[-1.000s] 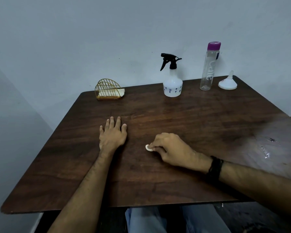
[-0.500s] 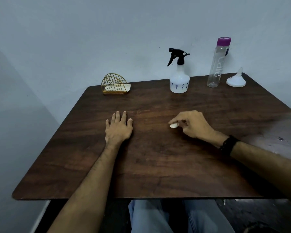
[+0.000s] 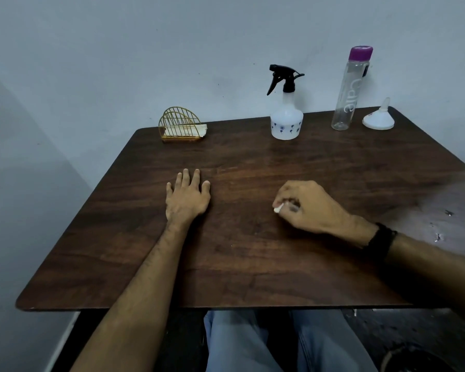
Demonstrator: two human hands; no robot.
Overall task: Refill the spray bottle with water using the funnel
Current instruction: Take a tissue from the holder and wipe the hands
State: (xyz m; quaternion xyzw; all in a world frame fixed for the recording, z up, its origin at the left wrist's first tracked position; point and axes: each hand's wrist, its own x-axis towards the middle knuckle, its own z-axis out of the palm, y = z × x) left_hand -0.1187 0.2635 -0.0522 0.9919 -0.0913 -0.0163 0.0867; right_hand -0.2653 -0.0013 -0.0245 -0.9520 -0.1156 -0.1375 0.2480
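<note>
A white spray bottle with a black trigger head stands at the back of the dark wooden table. To its right stand a tall clear water bottle with a purple cap and a white funnel, mouth down. My left hand lies flat and open on the table, holding nothing. Near the table's middle, my right hand pinches a small white wad against the wood, well short of the bottles.
A gold wire napkin holder with white napkins sits at the back left. Small wet spots glint near the right edge. A plain wall runs right behind the table. My knees show below the near edge.
My right hand has slid the white wad from near the left hand to the right across the table. The left hand stayed flat. The view shifted a little.
</note>
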